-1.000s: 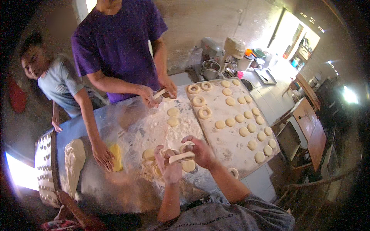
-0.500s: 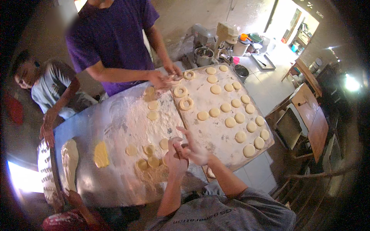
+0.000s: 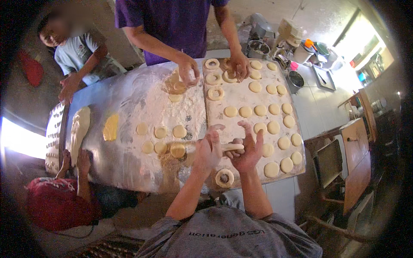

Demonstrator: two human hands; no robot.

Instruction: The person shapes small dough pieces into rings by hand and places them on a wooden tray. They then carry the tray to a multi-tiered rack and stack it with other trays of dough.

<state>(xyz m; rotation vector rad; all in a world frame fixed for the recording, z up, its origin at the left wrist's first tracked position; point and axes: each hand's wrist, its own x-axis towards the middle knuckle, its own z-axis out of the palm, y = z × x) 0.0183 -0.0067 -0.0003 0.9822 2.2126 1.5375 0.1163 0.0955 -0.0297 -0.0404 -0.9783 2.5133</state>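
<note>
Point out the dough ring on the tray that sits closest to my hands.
The ring at the tray's near edge, just below your left hand and right hand. The other rings lie at the far end, by the person in purple.

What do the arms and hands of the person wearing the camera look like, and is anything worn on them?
Both forearms are bare up to the short sleeves of a grey T-shirt. The left hand and right hand wear no gloves; no rings, watch or bracelet can be made out. Both arms are slim and rise from the lower edge.
</note>
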